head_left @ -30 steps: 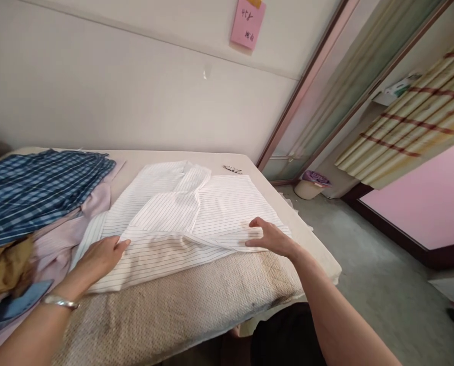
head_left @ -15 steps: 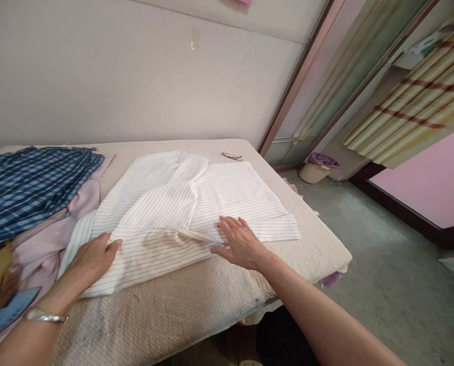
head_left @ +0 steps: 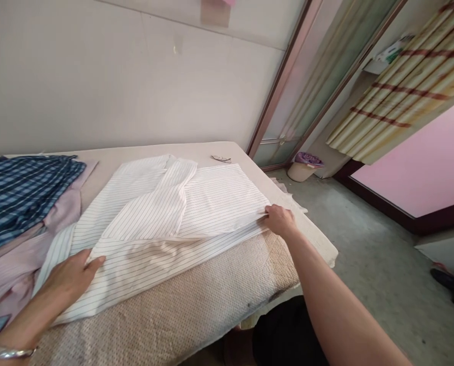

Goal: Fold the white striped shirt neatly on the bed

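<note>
A white shirt with thin dark stripes lies spread on a quilted cover, one sleeve-like piece folded across its middle. My right hand is closed on the shirt's near right corner, and the cloth is drawn taut along that edge. At the near left, my left hand rests on the shirt, its thumb apart from the fingers and striped cloth showing between them. Part of the left fingers is hidden from this angle.
The quilted cover lies over a table against a pale wall. Left of the shirt are a blue plaid garment and a pink garment. Glasses lie near the back edge. A waste bin stands on the floor to the right.
My right hand has moved right from lying open on the shirt and now grips its near right corner. The near edge is pulled straighter. The view has shifted slightly right.
</note>
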The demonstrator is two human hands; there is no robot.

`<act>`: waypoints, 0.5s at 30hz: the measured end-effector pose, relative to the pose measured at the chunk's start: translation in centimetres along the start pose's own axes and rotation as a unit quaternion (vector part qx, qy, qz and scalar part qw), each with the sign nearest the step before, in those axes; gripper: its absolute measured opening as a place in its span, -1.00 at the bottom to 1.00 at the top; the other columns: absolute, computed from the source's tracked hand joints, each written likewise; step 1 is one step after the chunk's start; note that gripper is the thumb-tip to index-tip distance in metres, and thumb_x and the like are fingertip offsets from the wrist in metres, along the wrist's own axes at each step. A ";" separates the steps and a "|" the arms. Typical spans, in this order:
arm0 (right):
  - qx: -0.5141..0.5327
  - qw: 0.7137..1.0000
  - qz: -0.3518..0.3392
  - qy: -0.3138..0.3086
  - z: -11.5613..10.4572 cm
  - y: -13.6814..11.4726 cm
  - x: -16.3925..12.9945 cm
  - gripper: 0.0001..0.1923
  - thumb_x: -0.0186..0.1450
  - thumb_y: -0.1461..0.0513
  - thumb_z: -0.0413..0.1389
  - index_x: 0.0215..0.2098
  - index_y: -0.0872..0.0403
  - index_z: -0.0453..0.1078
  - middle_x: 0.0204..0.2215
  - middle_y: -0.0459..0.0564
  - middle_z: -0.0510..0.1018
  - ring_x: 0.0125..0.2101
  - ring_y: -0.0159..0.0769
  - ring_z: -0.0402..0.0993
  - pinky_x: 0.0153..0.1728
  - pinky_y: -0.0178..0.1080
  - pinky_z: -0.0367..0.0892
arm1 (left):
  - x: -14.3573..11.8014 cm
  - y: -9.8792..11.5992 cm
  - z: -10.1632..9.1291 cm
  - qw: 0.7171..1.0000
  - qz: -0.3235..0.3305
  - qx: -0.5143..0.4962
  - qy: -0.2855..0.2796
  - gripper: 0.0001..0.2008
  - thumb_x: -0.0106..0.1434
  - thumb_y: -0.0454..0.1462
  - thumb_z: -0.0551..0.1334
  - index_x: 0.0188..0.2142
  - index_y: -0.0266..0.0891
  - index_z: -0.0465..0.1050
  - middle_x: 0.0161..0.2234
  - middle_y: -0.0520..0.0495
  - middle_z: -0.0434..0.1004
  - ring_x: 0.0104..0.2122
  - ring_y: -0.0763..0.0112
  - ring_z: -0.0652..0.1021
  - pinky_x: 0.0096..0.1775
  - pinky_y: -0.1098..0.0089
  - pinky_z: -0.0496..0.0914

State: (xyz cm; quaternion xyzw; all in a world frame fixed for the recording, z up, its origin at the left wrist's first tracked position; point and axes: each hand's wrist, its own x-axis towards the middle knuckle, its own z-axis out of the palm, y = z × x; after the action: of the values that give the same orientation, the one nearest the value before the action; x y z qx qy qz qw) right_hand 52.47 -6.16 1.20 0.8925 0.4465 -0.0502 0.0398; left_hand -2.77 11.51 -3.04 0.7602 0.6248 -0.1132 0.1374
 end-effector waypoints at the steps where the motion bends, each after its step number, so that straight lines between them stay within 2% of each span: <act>1: 0.013 1.000 0.018 0.009 0.2 1.3 0.5 -0.78 0.21 0.33 0.09 -0.22 0.07 0.53 -0.16 0.13 0.62 -0.12 -0.08 0.54 -0.03 -0.08 0.29 | 0.0 0.0 0.0 1.000 -0.001 -0.007 -0.003 -0.59 0.38 0.06 -0.15 -0.32 -0.10 0.29 -0.23 -0.21 0.64 -0.17 -0.02 0.58 -0.18 0.26 0.32; 4: 0.064 0.995 0.060 0.043 1.1 3.9 1.5 -0.74 0.18 0.28 0.10 -0.19 0.03 0.55 -0.23 0.10 0.63 -0.18 -0.10 0.53 -0.19 -0.17 0.30 | 0.2 -0.1 -0.3 1.000 0.000 -0.015 -0.007 -0.56 0.37 0.08 -0.14 -0.27 -0.09 0.35 -0.23 -0.18 0.64 -0.15 -0.02 0.58 -0.15 0.26 0.33; 7: 0.128 0.986 0.073 0.075 2.2 4.9 2.4 -0.72 0.24 0.20 0.05 -0.15 0.05 0.52 -0.28 0.05 0.63 -0.27 -0.18 0.52 -0.32 -0.25 0.29 | 0.1 -0.3 -0.6 1.000 -0.009 -0.007 -0.011 -0.53 0.36 0.06 -0.19 -0.27 -0.10 0.37 -0.27 -0.17 0.63 -0.18 0.00 0.58 -0.18 0.27 0.33; 11: 0.179 0.974 0.082 0.114 3.4 5.1 3.7 -0.64 0.37 0.10 -0.10 -0.12 0.09 0.45 -0.25 0.06 0.63 -0.26 -0.22 0.49 -0.31 -0.27 0.29 | -0.1 -0.5 -1.0 1.000 -0.027 -0.011 -0.004 -0.55 0.32 0.07 -0.14 -0.33 -0.10 0.37 -0.34 -0.16 0.62 -0.23 0.00 0.59 -0.23 0.29 0.33; 15: 0.178 0.968 0.126 0.123 4.1 5.1 4.0 -0.65 0.39 0.09 -0.11 -0.11 0.08 0.43 -0.19 0.13 0.62 -0.21 -0.15 0.47 -0.29 -0.23 0.26 | 0.1 -0.7 -0.8 1.000 -0.024 -0.018 0.004 -0.57 0.29 0.07 -0.09 -0.35 -0.11 0.40 -0.33 -0.16 0.63 -0.23 -0.01 0.59 -0.25 0.29 0.33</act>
State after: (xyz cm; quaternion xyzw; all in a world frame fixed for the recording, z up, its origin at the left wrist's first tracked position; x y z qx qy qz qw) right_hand 58.73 -6.54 -3.19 0.9338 0.3154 -0.0134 -0.1684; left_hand -3.42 12.03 -2.33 0.7426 0.6456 -0.1025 0.1458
